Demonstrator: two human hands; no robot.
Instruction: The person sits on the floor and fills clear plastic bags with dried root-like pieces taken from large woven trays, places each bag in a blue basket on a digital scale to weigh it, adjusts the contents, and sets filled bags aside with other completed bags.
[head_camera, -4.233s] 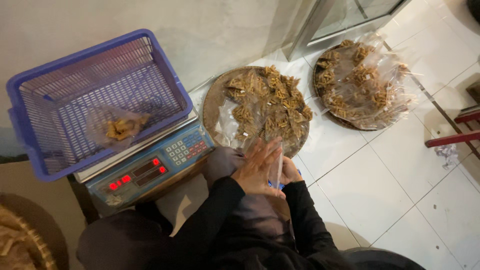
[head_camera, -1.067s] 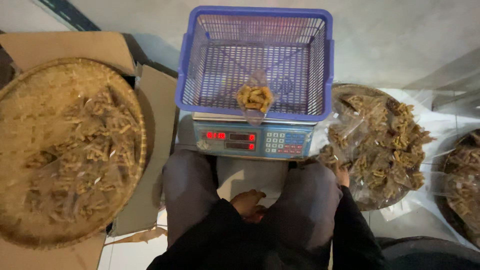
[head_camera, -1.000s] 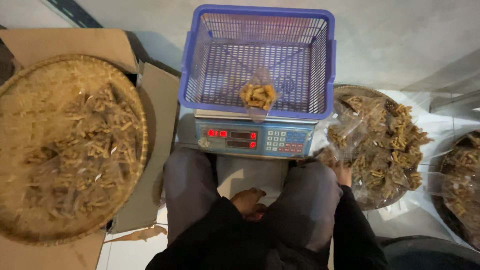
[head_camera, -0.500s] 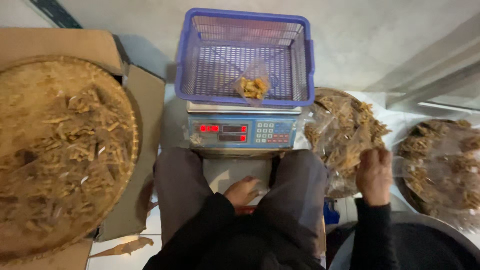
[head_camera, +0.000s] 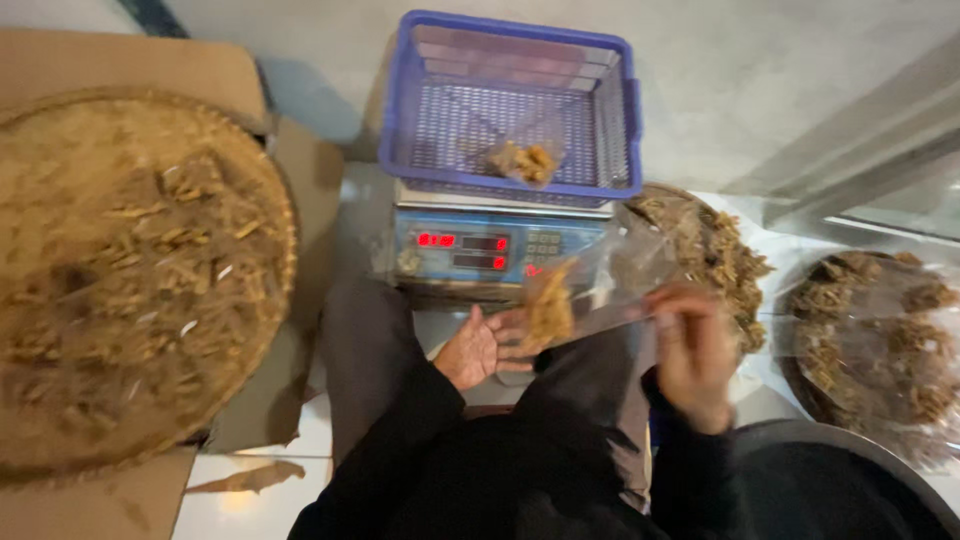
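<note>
A woven tray (head_camera: 130, 270) of dried sticks fills the 9 o'clock side on cardboard (head_camera: 110, 70). At centre, the left hand (head_camera: 485, 345) lies palm up, open, under the filled end of a clear bag (head_camera: 575, 300) of dried pieces. At 12 o'clock a blue basket (head_camera: 510, 105) sits on a scale (head_camera: 480, 250). The right hand (head_camera: 690, 350) pinches the bag's other end, blurred. Two more trays (head_camera: 715, 250) (head_camera: 880, 340) lie at 3 o'clock.
</note>
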